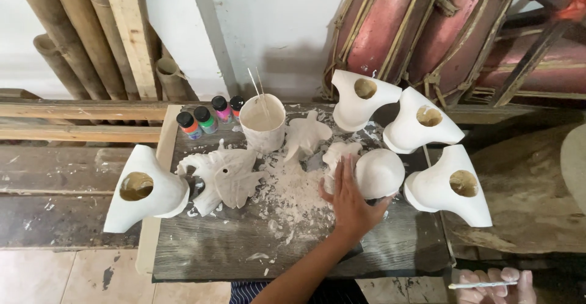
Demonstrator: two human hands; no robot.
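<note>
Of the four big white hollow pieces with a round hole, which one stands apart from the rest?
The white hollow piece at the board's left edge, beside the fish carving; the other three cluster at the right.

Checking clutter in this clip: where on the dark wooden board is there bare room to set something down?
The board's near edge is bare, from below the white fish carving across to the left hand's forearm, and again under the right-hand mask. The back half is crowded: paint bottles, cup, carvings, white flakes. The right hand holds a brush off the board.
</note>
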